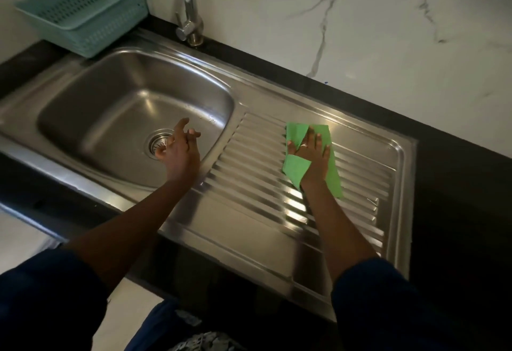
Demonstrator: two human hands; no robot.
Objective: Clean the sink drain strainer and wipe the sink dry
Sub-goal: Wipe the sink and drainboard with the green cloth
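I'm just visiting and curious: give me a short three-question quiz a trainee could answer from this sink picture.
1. True or false: the right hand presses the green cloth flat on the ribbed drainboard.
2. Which is in the sink basin? A) the teal basket B) the drain strainer C) the cloth
3. Fill in: the left hand hovers with fingers spread, holding ____.

Key: 1 true; 2 B; 3 nothing
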